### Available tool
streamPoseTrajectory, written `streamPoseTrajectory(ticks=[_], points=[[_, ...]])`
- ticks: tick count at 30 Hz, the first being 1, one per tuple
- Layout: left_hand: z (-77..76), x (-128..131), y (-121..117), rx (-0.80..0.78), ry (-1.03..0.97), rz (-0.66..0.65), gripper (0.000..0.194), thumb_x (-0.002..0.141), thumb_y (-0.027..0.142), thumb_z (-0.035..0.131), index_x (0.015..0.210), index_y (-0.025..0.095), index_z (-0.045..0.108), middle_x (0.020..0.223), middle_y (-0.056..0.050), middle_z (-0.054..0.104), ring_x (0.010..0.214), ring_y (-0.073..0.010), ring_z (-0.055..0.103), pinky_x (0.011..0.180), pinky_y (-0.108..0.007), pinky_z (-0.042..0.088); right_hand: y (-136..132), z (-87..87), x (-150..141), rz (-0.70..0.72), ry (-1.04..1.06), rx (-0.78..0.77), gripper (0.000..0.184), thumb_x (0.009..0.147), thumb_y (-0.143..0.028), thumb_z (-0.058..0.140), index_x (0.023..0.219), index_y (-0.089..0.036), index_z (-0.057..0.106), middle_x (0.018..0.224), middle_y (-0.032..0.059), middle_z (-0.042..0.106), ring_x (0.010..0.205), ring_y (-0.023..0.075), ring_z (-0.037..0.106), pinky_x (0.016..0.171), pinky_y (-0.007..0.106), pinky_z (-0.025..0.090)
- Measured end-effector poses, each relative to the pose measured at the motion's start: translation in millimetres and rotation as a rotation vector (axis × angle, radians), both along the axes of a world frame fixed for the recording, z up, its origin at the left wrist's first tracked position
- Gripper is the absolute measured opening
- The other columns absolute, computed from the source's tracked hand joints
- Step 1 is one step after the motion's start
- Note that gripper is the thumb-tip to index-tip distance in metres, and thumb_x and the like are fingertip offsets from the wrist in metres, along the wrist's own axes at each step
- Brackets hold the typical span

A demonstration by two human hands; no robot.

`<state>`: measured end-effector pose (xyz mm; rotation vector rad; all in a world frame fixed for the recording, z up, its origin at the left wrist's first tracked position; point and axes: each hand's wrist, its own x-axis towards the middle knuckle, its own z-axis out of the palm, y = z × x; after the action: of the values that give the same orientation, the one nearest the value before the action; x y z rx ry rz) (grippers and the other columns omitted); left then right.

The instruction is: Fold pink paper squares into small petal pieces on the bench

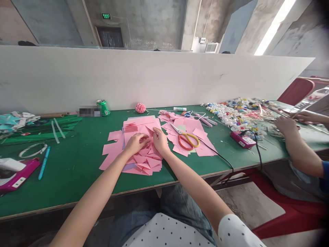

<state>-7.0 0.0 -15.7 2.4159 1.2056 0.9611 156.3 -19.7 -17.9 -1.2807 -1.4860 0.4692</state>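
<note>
Pink sheets and cut pieces of paper [113, 159] lie in a loose pile before me, many of the pieces creased or folded. Over the middle of this pile, my left hand [136, 143] curls its fingers around a pink paper piece, partly hidden by the fingers. Close beside it, my right hand [159, 141] pinches pink paper between thumb and fingers. A small stack of folded pink paper [130, 127] sits just beyond my left hand. Scissors [189, 141] with red and yellow handles rest partly open on more pink paper, right of my right hand.
A pink paper ball [140, 108] and a green can [103, 107] stand near the white partition [154, 79]. A glue stick [180, 109] lies farther back. At right are colourful small pieces [239, 113], a magenta power strip [243, 140] with a black cable, and a co-worker's hands [285, 123].
</note>
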Motion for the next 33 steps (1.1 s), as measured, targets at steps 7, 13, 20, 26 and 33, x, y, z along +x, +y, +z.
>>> streamPoseTrajectory(ticks=[7,13,20,26,33], points=[[1.9,1.4,-1.5,-0.001,-0.013,-0.001,0.036,0.086,0.053,0.057,0.095,0.020,0.068,0.098,-0.008,0.072,0.091,-0.0239,0.066,0.082,-0.034,0.050,-8.0,8.3,-0.7,0.047,0.013,-0.015,0.037,0.092,-0.017,0.041,0.120,-0.015,0.065,0.132,0.0117,0.060,0.123,0.0232,0.056,0.106,0.038,0.043],[3.1,1.9,-2.8,0.006,-0.039,0.010,0.037,0.083,0.055,0.058,0.087,0.019,0.067,0.090,-0.008,0.071,0.084,-0.0235,0.066,0.077,-0.034,0.051,-11.1,12.2,-0.7,0.137,-0.016,0.017,0.034,0.093,-0.022,0.045,0.118,-0.021,0.067,0.125,0.0071,0.066,0.111,0.0210,0.063,0.095,0.034,0.050],[5.2,3.0,-4.4,-0.002,-0.125,0.056,0.038,0.087,0.054,0.054,0.090,0.019,0.068,0.091,-0.008,0.073,0.081,-0.0227,0.067,0.075,-0.033,0.052,-12.0,12.8,-0.1,0.130,0.005,0.023,0.030,0.092,-0.027,0.048,0.112,-0.022,0.070,0.109,0.0074,0.068,0.095,0.0188,0.064,0.080,0.029,0.051],[8.1,2.1,-7.6,-0.002,-0.196,0.102,0.035,0.088,0.051,0.053,0.091,0.019,0.069,0.091,-0.007,0.073,0.081,-0.0211,0.067,0.071,-0.028,0.051,-5.2,5.7,-0.4,0.057,0.105,0.058,0.024,0.091,-0.029,0.049,0.106,-0.020,0.065,0.097,0.0054,0.069,0.083,0.0169,0.063,0.075,0.029,0.049],[11.4,-2.0,-5.7,0.002,-0.282,0.188,0.032,0.089,0.044,0.050,0.084,0.018,0.066,0.081,-0.005,0.071,0.073,-0.0193,0.065,0.069,-0.028,0.050,-5.6,5.2,-0.3,0.027,0.150,0.052,0.019,0.089,-0.035,0.050,0.093,-0.019,0.060,0.093,0.0045,0.068,0.080,0.0163,0.061,0.071,0.028,0.047]])
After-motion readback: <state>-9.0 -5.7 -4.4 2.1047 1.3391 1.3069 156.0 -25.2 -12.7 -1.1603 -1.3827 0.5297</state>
